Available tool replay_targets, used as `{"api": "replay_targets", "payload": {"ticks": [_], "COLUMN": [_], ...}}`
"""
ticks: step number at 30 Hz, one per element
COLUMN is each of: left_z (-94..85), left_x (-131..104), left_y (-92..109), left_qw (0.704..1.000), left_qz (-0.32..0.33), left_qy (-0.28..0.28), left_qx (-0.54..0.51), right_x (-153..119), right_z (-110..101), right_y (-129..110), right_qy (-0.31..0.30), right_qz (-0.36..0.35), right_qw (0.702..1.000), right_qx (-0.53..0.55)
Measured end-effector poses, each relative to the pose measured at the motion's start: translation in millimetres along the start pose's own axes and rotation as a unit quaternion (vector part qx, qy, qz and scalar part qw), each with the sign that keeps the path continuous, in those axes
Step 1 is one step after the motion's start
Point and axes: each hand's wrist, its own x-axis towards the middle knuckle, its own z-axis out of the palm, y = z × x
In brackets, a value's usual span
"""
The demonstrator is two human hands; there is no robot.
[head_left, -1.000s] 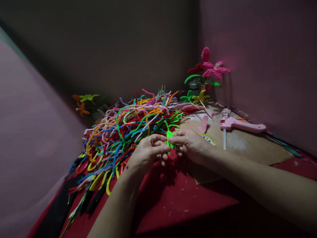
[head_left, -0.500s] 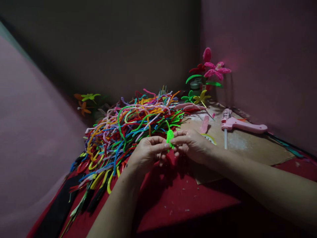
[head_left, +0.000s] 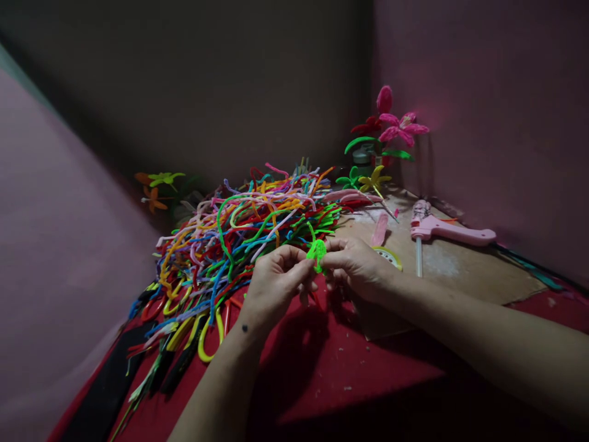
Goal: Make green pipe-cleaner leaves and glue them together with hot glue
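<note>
- Head view, centre of the frame: a bright green fuzzy piece (head_left: 316, 250) is held up between both hands, above the red cloth (head_left: 340, 383) and in front of the heaped pipe cleaners (head_left: 257, 230).
- Left hand (head_left: 276, 279), left of centre: thumb and forefinger pinch the piece's left side; the other fingers curl loosely below.
- Right hand (head_left: 361, 267), right of centre: thumb and forefinger grip the opposite side, the fingertips close to the left hand's. How hard either presses, I cannot tell.
- Just above the piece, a thin green strand (head_left: 311, 231) sticks up; whether it is joined on is unclear.
- Handling, as I judge it: very light, fuzzy enough not to slip, soft outside with probably a bendable wire core. It should keep a bend, but a hard squeeze could flatten the pile or distort the shape.
- Best hold, likely: a fingertip pinch low on opposite sides, leaving the rounded top free.
- Right of the frame: a pink glue gun (head_left: 453, 232) lies on the cardboard (head_left: 483, 279), apart from both hands; a yellow-rimmed roll (head_left: 392, 258) sits just behind the right hand.
</note>
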Motion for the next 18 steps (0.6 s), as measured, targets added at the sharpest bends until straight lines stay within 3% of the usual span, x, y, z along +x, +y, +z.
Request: {"api": "replay_targets", "payload": {"ticks": [10,18], "left_z": [4.1,5.7], "left_x": [0,-4], "left_y": [-12,-19], "left_qw": [0.989,0.916], "left_qz": [0.088,0.241], "left_qy": [0.03,0.066], "left_qx": [0.113,0.315], "right_x": [-3,-4], "right_z": [5,4], "right_y": [-4,-4], "right_qy": [0.04,0.059], "right_qz": [0.035,0.052], "right_qw": [0.999,0.996], "right_qx": [-0.007,-0.032]}}
